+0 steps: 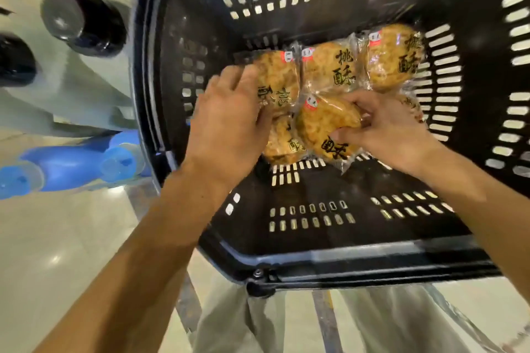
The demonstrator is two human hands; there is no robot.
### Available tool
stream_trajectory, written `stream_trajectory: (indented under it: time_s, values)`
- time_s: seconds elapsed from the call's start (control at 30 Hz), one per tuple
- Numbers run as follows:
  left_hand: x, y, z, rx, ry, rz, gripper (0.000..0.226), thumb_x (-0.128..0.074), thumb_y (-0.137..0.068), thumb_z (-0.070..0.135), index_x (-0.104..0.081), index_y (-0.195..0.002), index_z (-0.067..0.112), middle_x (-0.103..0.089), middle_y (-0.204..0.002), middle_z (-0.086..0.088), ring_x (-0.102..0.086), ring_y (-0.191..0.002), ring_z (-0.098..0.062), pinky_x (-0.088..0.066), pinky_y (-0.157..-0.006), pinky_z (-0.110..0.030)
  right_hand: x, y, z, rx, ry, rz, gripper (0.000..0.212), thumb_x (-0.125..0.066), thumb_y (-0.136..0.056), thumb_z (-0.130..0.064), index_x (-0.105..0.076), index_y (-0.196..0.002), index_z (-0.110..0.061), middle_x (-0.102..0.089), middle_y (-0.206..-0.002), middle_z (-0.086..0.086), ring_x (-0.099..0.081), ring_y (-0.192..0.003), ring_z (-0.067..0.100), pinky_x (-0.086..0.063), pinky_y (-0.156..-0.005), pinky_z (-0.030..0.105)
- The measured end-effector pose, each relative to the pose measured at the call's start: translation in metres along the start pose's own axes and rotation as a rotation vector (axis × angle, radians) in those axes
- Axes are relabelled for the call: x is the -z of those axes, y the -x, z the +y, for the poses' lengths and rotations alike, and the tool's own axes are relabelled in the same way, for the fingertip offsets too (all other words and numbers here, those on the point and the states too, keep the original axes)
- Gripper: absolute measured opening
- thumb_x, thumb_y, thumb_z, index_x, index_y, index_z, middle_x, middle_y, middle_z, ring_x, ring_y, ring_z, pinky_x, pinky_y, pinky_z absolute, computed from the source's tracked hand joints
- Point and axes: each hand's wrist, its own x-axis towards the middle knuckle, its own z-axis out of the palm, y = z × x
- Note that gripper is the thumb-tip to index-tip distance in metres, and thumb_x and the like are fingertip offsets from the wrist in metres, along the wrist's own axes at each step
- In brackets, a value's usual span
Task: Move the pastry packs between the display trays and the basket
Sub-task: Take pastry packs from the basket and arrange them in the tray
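1. Right hand (381,135) — reaches into the basket from the near right, fingers and thumb curled round the right edge of a clear-wrapped round golden pastry pack with black lettering (327,126); the hand grips this pack.
2. Left hand (229,114) — comes in from the near left, its fingers bent over the left edge of a second clear-wrapped golden pastry pack (279,80). The fingertips are hidden against the wrapper, so the hold reads as a grasp, though how firm it is cannot be told.
3. Black slotted plastic shopping basket (315,255) — holds all the packs in view. They lie in a cluster on its floor toward the far side, well apart from the near rim.
4. Remaining packs — one at the middle of the far row (329,66), one at the far right (393,57), and a lower pack (279,143) partly covered by the two held ones. A further wrapper edge shows behind the right hand; what it is cannot be told.
5. Governing relation — each held pack lies inward of its hand, toward the basket's centre line, so the two hands bracket the cluster from opposite sides. The packs are round, with no long axis to align. The right hand is nearer the near-row pack, the left nearer the far-left one.
6. Judgement — the step in hand appears to be lifting packs out; no display tray is in view.
7. Surroundings — pale glossy floor (57,252), and blue-capped bottles (71,163) at the left.
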Motion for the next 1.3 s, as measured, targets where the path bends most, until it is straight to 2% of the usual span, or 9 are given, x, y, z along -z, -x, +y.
stream_trajectory:
  time_s: [0.1,0.2,0.27,0.37,0.6,0.8,0.97,1.1,1.3]
  values:
    - [0.044,0.049,-0.009,-0.226,-0.158,-0.027,0.038,-0.056,-0.094,0.025,-0.061,-0.13,0.012,-0.064,-0.116,-0.008,-0.055,-0.108,-0.03,-0.046,-0.093,-0.048,-0.018,-0.021,-0.008,-0.006,0.027,-0.086,0.045,-0.084,-0.078,-0.009,-0.058,-0.106,-0.033,-0.068,-0.107,-0.009,-0.069,-0.095,0.009,-0.056,-0.087,0.031]
    - [0.049,0.092,-0.031,-0.253,-0.329,-0.056,0.037,-0.062,-0.087,0.035,-0.07,-0.118,0.018,-0.07,-0.109,0.002,-0.059,-0.11,-0.028,-0.035,-0.101,-0.05,-0.051,-0.041,-0.011,-0.007,0.177,-0.211,0.039,-0.081,-0.083,-0.017,-0.057,-0.112,-0.028,-0.065,-0.108,-0.004,-0.068,-0.091,0.019,-0.053,-0.071,0.025]
    - [0.039,0.105,-0.047,-0.232,-0.389,-0.058,0.035,-0.062,-0.085,0.041,-0.074,-0.112,0.021,-0.072,-0.107,0.006,-0.061,-0.11,-0.026,-0.028,-0.108,-0.048,-0.075,-0.049,-0.008,0.002,0.344,-0.26,0.044,-0.076,-0.089,-0.023,-0.056,-0.128,-0.027,-0.063,-0.119,0.0,-0.063,-0.105,0.021,-0.051,-0.085,0.028]
    - [0.023,0.106,-0.059,-0.235,-0.332,0.011,0.036,-0.055,-0.089,0.043,-0.076,-0.107,0.02,-0.073,-0.103,0.006,-0.064,-0.108,-0.025,-0.021,-0.115,-0.046,-0.102,-0.053,0.003,0.023,0.752,-0.101,0.055,-0.068,-0.093,-0.022,-0.043,-0.142,-0.026,-0.048,-0.144,0.012,-0.046,-0.131,0.034,-0.039,-0.112,0.045]
    - [0.015,0.105,-0.066,-0.274,-0.314,0.104,0.033,-0.054,-0.089,0.039,-0.076,-0.101,0.019,-0.072,-0.095,0.006,-0.062,-0.106,-0.024,-0.018,-0.117,-0.045,-0.115,-0.04,0.014,0.014,0.949,0.022,0.076,-0.073,-0.088,-0.028,-0.031,-0.151,-0.025,-0.026,-0.157,0.019,-0.025,-0.145,0.041,-0.024,-0.12,0.054]
    - [0.038,0.114,-0.038,-0.115,-0.533,-0.21,0.031,-0.058,-0.085,0.033,-0.07,-0.107,0.015,-0.07,-0.1,-0.004,-0.058,-0.106,-0.03,-0.017,-0.117,-0.053,-0.056,0.087,-0.033,0.023,0.816,-0.197,0.042,-0.053,-0.101,-0.026,-0.045,-0.141,-0.022,-0.056,-0.134,0.008,-0.058,-0.117,0.031,-0.05,-0.095,0.041]
    - [0.138,0.143,0.091,-0.073,-0.327,-0.215,0.032,-0.043,-0.084,0.038,-0.065,-0.092,0.016,-0.067,-0.079,-0.007,-0.064,-0.076,-0.032,-0.046,-0.08,-0.047,0.04,0.281,-0.083,-0.042,0.461,-0.175,0.022,-0.056,-0.098,-0.026,-0.058,-0.12,-0.024,-0.065,-0.108,0.0,-0.062,-0.092,0.017,-0.051,-0.078,0.034]
    - [0.242,0.182,0.239,-0.344,-0.179,0.006,0.017,-0.044,-0.086,0.041,-0.053,-0.095,0.031,-0.06,-0.076,0.01,-0.064,-0.072,-0.02,-0.043,-0.069,-0.037,0.124,0.427,-0.124,0.066,0.129,0.157,0.018,-0.061,-0.098,-0.032,-0.064,-0.115,-0.032,-0.067,-0.1,-0.01,-0.063,-0.085,0.001,-0.053,-0.077,0.024]
    - [0.33,0.217,0.475,-0.523,0.057,0.271,0.023,-0.047,-0.094,0.041,-0.062,-0.109,0.031,-0.067,-0.091,0.012,-0.068,-0.085,-0.019,-0.053,-0.075,-0.044,0.28,0.587,-0.117,0.366,0.145,0.775,0.012,-0.056,-0.098,-0.038,-0.064,-0.105,-0.033,-0.061,-0.1,-0.019,-0.058,-0.094,0.001,-0.05,-0.083,0.028]
